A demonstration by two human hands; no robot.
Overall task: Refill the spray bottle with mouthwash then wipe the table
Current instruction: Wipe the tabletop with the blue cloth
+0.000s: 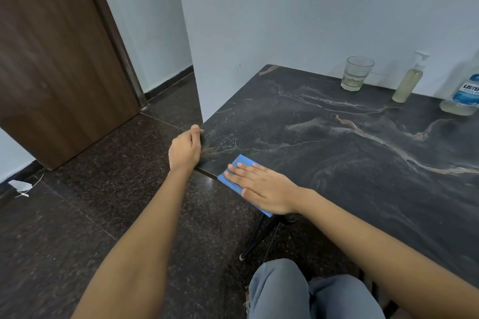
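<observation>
Blue cloth (239,179) is lying at the near left corner of the dark marbled counter (337,153), part of it hanging past the edge. The person's right hand (261,189) is pressing flat on it, fingers spread and extended toward the left, palm down, so this grip is holding the cloth against the stone rather than pinching it. The left hand (185,149) is curling over the counter's left edge, its fingers wrapping the rim just beyond the cloth, thumb on top.

Along the far edge, against the white wall, a drinking glass (356,74) is standing with a little pale liquid in the bottom. To its right the spray bottle (409,83) is standing upright, filled with yellowish liquid, its white nozzle on. Farther right, partly cut off by the frame, the mouthwash bottle (464,96) is showing a blue label and a low level of pale liquid.

Grey trouser knees (285,290) are showing near the bottom, above a dark speckled floor (103,215). A brown wooden door (57,59) is standing at far left.
</observation>
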